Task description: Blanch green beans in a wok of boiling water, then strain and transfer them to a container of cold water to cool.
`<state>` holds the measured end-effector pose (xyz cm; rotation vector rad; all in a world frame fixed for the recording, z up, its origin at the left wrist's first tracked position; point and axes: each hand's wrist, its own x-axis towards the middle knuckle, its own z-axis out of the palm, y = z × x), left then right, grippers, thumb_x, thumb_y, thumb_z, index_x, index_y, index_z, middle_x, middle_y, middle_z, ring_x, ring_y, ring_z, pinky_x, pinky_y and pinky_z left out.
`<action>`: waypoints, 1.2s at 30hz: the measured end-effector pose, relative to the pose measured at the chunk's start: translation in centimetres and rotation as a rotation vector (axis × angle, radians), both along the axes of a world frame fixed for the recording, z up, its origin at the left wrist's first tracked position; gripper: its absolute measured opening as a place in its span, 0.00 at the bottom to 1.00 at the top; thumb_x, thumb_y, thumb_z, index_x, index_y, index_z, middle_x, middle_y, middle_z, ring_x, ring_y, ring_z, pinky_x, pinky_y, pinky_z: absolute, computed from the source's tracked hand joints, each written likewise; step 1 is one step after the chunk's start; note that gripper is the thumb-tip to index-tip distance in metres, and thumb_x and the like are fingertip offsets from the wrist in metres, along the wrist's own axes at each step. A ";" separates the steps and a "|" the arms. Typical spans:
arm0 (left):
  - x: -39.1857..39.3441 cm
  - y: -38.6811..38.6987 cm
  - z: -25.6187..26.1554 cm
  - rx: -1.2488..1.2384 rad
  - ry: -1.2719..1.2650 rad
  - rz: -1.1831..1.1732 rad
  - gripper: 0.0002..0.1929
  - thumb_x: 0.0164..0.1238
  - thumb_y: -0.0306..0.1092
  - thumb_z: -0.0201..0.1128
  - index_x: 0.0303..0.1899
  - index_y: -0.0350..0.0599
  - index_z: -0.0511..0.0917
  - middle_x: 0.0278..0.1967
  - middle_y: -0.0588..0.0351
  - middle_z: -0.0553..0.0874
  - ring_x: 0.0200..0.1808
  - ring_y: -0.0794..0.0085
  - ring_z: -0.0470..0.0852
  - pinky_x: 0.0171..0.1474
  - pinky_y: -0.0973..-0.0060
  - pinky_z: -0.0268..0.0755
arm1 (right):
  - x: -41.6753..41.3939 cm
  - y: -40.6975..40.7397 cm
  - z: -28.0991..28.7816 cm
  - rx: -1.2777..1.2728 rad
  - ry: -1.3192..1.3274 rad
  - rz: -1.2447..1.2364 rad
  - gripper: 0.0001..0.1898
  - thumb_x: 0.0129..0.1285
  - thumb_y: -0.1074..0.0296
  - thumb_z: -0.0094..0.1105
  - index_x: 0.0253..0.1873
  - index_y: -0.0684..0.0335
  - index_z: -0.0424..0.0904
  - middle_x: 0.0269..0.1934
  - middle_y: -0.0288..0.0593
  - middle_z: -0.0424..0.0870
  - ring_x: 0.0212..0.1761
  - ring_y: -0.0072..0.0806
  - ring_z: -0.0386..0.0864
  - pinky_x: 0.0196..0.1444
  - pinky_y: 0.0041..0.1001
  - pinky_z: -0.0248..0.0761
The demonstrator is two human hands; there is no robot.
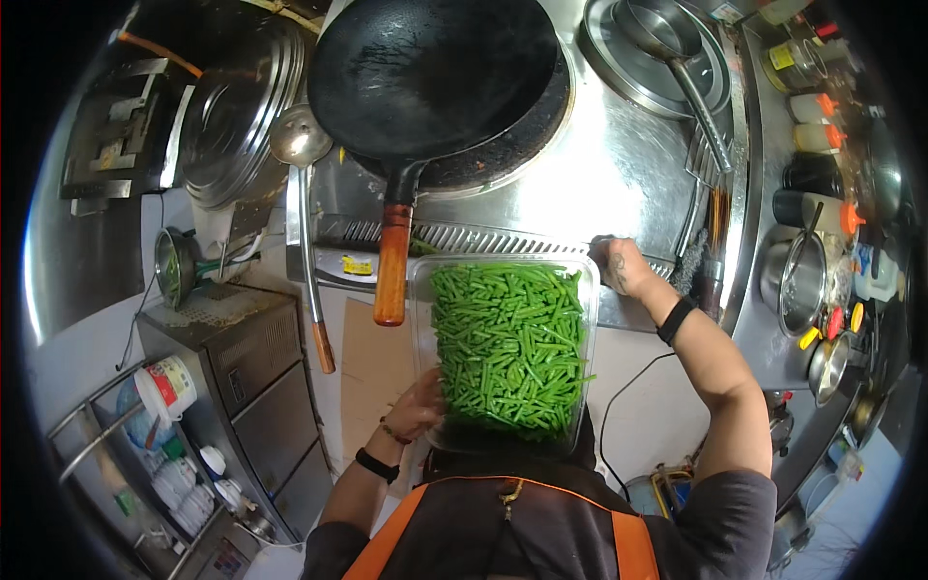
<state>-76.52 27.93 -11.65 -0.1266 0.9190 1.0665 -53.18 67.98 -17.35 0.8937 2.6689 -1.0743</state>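
Observation:
A clear plastic container (593, 326) full of cut green beans (507, 344) is held against my front. My left hand (417, 407) grips its lower left side, partly seen through the plastic. Its far edge is at the stove counter's front edge. My right hand (625, 267) is on the counter beside the container's far right corner, fingers curled; a dark patch by the fingertips is too unclear to name. Beyond the container a black wok (435, 72) rests tilted on the burner, its wooden handle (394, 264) pointing towards me.
A long-handled ladle (301, 138) lies left of the wok, its handle overhanging the edge. At the right back, a saucepan-shaped ladle (660, 32) sits on a round metal tray (602, 65). Squeeze bottles (812, 109) and a metal bowl (801, 290) line the right shelf. A slotted drain (478, 238) runs along the front.

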 end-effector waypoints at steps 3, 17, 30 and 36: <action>0.5 1.4 1.9 0.030 -0.016 0.019 0.45 0.43 0.19 0.61 0.70 0.46 0.54 0.64 0.50 0.67 0.65 0.60 0.67 0.64 0.65 0.65 | 0.1 1.1 0.3 0.024 -0.100 -0.016 0.03 0.50 0.75 0.59 0.32 0.64 0.78 0.29 0.52 0.80 0.31 0.49 0.79 0.34 0.36 0.73; -0.1 1.9 3.1 0.022 -0.004 0.037 0.45 0.44 0.22 0.63 0.69 0.45 0.55 0.59 0.54 0.73 0.47 0.73 0.75 0.42 0.79 0.67 | 0.0 0.5 1.2 0.078 0.039 -0.072 0.06 0.51 0.74 0.58 0.35 0.64 0.75 0.33 0.53 0.79 0.37 0.51 0.78 0.39 0.40 0.72; -1.5 3.7 0.6 0.105 -0.125 0.003 0.39 0.41 0.11 0.55 0.61 0.50 0.62 0.32 0.68 0.73 0.31 0.84 0.76 0.34 0.86 0.71 | -0.5 -4.4 14.5 -0.227 0.322 -0.551 0.09 0.49 0.69 0.63 0.34 0.67 0.77 0.23 0.41 0.78 0.25 0.26 0.76 0.30 0.24 0.70; -1.7 8.0 3.2 0.302 -0.203 -0.029 0.36 0.41 0.08 0.47 0.59 0.47 0.66 0.42 0.63 0.77 0.36 0.80 0.77 0.34 0.81 0.70 | -2.8 -8.7 19.1 0.334 0.342 -0.319 0.32 0.52 0.56 0.70 0.58 0.67 0.69 0.52 0.59 0.72 0.52 0.51 0.74 0.55 0.38 0.68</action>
